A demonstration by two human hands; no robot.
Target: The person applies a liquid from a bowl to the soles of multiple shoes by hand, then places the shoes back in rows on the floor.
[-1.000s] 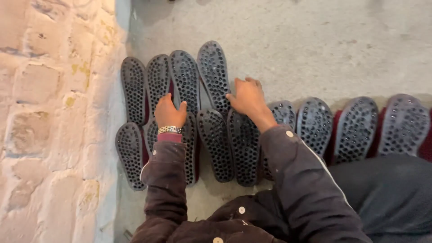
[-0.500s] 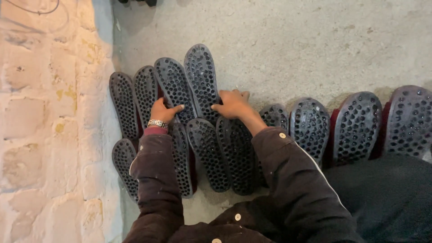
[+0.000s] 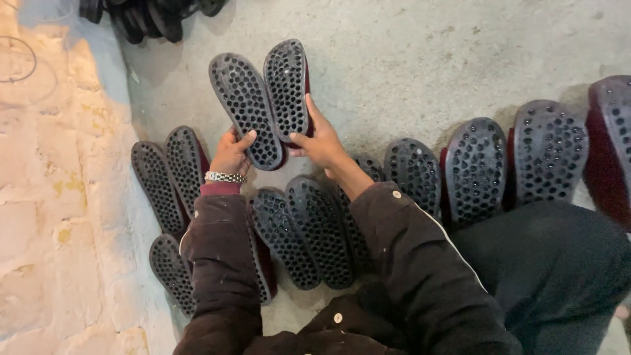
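My left hand (image 3: 231, 152), with a metal bracelet at the wrist, grips the lower end of a dark studded shoe sole (image 3: 246, 108) lifted off the floor. My right hand (image 3: 320, 141) holds a second studded sole (image 3: 286, 89) with a dark red edge, side by side with the first. Both soles show their dotted undersides and point away from me. Beneath my arms, several more soles (image 3: 305, 233) lie in rows on the concrete floor (image 3: 420, 59).
A row of larger soles (image 3: 476, 167) runs to the right along my dark trouser leg (image 3: 552, 276). A rough pale stone wall (image 3: 46, 197) stands on the left. A heap of black items (image 3: 148, 16) lies at the top left.
Both hands picked two soles out of the back row and lifted them clear of the floor. The camera has moved closer.
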